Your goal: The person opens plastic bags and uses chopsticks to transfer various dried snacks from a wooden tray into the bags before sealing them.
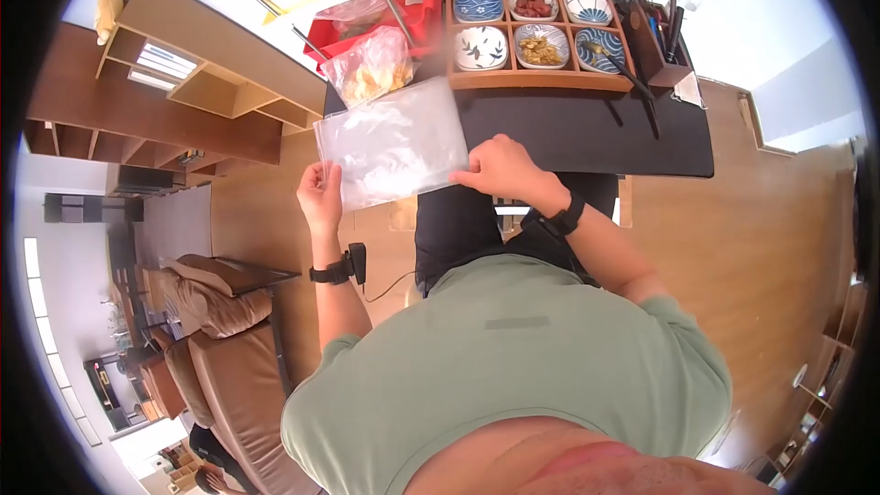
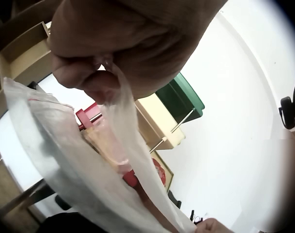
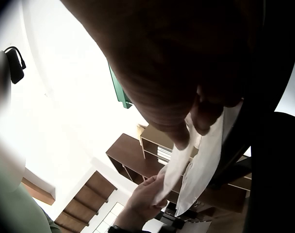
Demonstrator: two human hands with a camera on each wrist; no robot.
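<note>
A clear, empty-looking plastic bag (image 1: 394,142) is stretched between both hands over the near left edge of the black table (image 1: 568,128). My left hand (image 1: 321,194) pinches its left corner between thumb and fingers. At the opposite corner, my right hand (image 1: 502,168) grips the edge with thumb and curled fingers. Seen from the left wrist, the two layers of the bag (image 2: 142,155) stand apart along the side facing me. From the right wrist, its layers (image 3: 201,165) also hang separated below the right hand (image 3: 186,107).
Behind the bag lie a clear bag of pale yellowish pieces (image 1: 376,78) and a red bin (image 1: 422,14). A wooden compartment tray (image 1: 541,81) holds several small patterned dishes, some with food, and a spoon (image 1: 623,73). A pen holder (image 1: 662,64) stands at right.
</note>
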